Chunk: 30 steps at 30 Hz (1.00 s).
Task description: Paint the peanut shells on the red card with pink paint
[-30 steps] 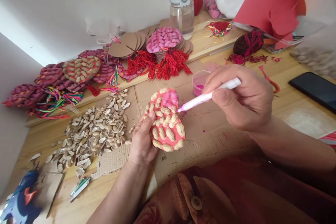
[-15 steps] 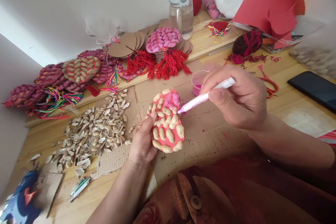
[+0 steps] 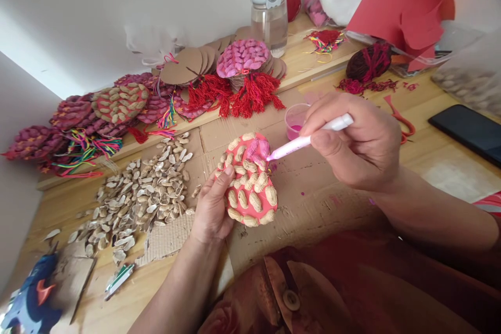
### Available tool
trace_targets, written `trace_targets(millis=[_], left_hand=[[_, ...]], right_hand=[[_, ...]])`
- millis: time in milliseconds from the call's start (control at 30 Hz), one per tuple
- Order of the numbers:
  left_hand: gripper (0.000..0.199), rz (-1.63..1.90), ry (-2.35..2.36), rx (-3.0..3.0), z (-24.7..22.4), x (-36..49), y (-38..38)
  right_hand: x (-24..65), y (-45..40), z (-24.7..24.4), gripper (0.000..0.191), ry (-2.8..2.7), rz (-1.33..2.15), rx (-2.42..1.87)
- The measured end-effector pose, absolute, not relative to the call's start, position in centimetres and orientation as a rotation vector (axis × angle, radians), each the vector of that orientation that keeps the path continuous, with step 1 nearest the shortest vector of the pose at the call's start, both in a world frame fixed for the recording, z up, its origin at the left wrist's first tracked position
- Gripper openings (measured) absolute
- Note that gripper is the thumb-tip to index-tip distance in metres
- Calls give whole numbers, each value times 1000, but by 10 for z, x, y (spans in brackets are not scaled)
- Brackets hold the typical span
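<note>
In my left hand (image 3: 214,203) is a red heart-shaped card (image 3: 250,206) covered with rows of peanut shells, the thumb on its front edge and the fingers behind. Several shells at its upper right are painted pink; the others are bare tan. My right hand (image 3: 354,141) grips a white pen-like brush (image 3: 299,142) between thumb and fingers. Its pink-stained tip is at the card's right edge, by the painted shells; whether it touches is hard to tell. Just behind the brush stands a small clear cup (image 3: 294,125) with pink paint, partly hidden by my right fingers.
Loose peanut shells (image 3: 144,188) are heaped left on cardboard. A blue glue gun (image 3: 33,289) lies at lower left. Along the back are finished pink pieces (image 3: 242,58) with tassels and a water bottle (image 3: 269,21). Red scissors (image 3: 407,126) and a phone (image 3: 467,130) lie right.
The brush tip has shifted slightly up and right along the card's edge. The card has turned or moved very slightly; both hands keep their holds.
</note>
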<state>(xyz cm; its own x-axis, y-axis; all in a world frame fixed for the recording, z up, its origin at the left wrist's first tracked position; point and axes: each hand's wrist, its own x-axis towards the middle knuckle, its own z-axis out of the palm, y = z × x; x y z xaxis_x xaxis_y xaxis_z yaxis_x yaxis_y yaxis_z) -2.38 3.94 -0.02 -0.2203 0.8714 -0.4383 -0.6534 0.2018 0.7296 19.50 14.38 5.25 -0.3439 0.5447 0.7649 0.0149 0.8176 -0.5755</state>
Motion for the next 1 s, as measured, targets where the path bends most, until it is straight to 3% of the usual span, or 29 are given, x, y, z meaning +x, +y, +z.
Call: trace_targets(millis=[600, 833, 1000], left_hand=[[41, 1442, 1133, 266, 6, -19, 39], [44, 1513, 1176, 279, 3, -20, 38], [43, 1592, 1249, 325, 1, -20, 39]], right_hand=[[195, 144, 51, 11, -1850, 712, -497], [208, 160, 58, 18, -1695, 294, -760], [213, 181, 46, 15, -1924, 67, -1168]])
